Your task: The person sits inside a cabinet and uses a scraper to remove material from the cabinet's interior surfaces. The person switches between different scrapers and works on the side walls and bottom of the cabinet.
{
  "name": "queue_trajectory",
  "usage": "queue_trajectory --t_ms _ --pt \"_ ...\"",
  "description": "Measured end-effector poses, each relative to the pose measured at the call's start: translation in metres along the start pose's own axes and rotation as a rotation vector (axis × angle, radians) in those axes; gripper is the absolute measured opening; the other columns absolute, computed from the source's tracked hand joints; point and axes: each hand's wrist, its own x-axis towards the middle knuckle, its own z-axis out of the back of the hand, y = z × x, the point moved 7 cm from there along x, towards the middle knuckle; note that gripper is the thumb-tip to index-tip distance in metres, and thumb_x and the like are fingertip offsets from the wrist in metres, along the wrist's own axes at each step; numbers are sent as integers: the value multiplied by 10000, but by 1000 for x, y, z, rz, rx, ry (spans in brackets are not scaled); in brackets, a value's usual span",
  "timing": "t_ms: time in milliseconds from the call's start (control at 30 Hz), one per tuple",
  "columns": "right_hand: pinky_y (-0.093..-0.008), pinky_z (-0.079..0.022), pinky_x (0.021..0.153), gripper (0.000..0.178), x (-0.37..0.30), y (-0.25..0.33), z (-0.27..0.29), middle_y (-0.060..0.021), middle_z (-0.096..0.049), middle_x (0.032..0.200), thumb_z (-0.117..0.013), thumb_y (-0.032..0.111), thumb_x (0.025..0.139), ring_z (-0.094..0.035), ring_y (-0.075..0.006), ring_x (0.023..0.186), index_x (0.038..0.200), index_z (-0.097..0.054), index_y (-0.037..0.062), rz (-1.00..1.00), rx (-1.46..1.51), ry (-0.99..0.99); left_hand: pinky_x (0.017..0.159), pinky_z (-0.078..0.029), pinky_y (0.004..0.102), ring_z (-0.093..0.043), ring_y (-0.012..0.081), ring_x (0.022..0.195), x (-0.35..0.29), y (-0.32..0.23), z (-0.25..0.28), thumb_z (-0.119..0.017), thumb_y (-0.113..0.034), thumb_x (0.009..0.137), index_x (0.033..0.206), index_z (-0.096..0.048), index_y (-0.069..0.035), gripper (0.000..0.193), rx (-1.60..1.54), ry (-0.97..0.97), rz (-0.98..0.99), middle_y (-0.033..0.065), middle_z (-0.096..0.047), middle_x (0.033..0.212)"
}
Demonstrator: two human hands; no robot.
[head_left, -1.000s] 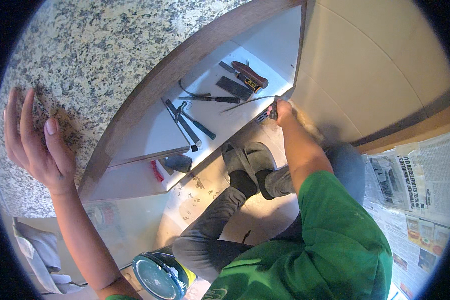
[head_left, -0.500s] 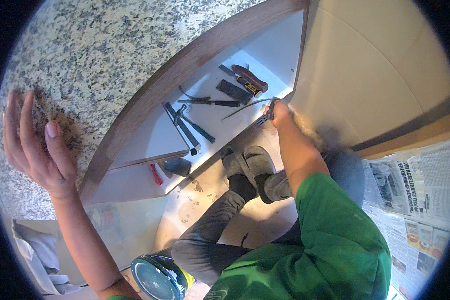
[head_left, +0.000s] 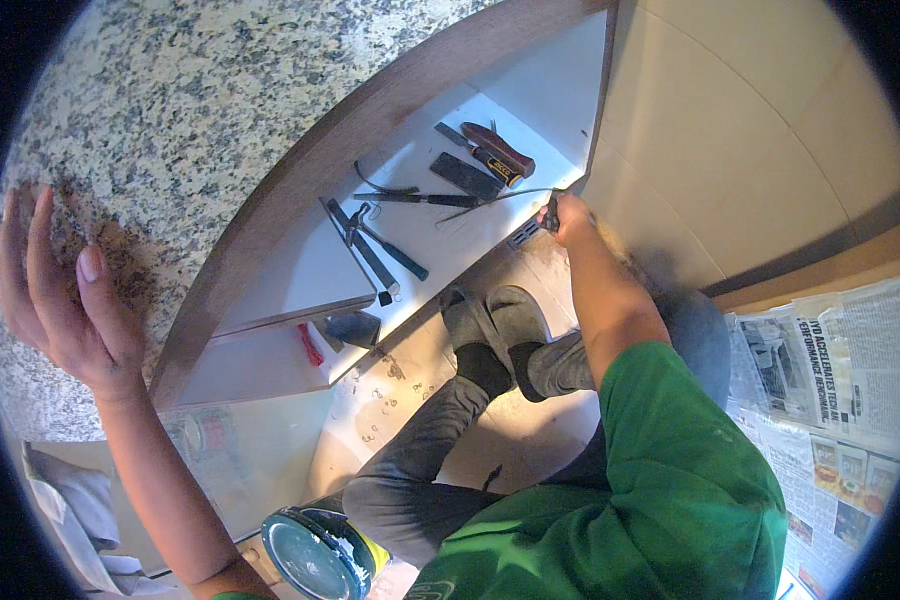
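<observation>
My left hand [head_left: 70, 300] rests on the speckled granite countertop [head_left: 230, 110], palm down with the fingers spread. Down at the right end of the low white cabinet shelf [head_left: 440, 255], my right hand [head_left: 568, 220] is closed around a small black object [head_left: 549, 215], mostly hidden by the fingers. A thin dark cable-like strip [head_left: 500, 199] curves over the shelf toward that hand. On the shelf lie a claw hammer [head_left: 395, 250], a flat metal bar [head_left: 370, 255], a black-handled tool [head_left: 448, 200], a dark flat block [head_left: 467, 175], a brown-handled tool [head_left: 500, 148] and a black-and-yellow handled chisel [head_left: 495, 165].
A slotted grate [head_left: 523, 235] sits in the floor beside the shelf. My sandalled feet [head_left: 490, 325] are in front of the cabinet. A lidded paint bucket [head_left: 315, 555] stands by my leg. Newspaper [head_left: 820, 370] covers the right side, and a tiled wall [head_left: 710, 130] rises beyond my right hand.
My right hand has shifted slightly down and right with the black object. The thin strip's end has moved with it. My left hand stays spread on the countertop; the view shifted a little.
</observation>
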Motion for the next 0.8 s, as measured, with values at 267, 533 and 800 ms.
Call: queue_trajectory --t_ms 267,533,800 --pt "-449 -566 476 162 -14 4 -10 -156 -564 860 -385 136 1065 -608 -269 577 1079 -479 4 -28 -66 -16 1110 -418 466 -569 405 1297 1 -3 5 -576 -139 986 1311 -644 38 376 -19 -1 -8 255 -620 1366" --pt "-447 -576 483 187 -12 4 -13 -164 -582 863 -384 154 1064 -625 -273 579 1080 -492 3 -24 -117 35 1128 -381 440 -544 356 1313 8 -7 6 -580 -183 994 1325 -660 -17 379 31 -13 -18 215 -601 1412" --pt "-442 -574 510 240 -9 -10 -4 -149 -629 725 -393 212 1084 -626 -287 551 1062 -537 20 33 -10 -21 1158 -336 415 -496 307 1352 8 -17 3 -591 -235 999 1328 -670 -51 386 125 14 30 157 -587 1448"
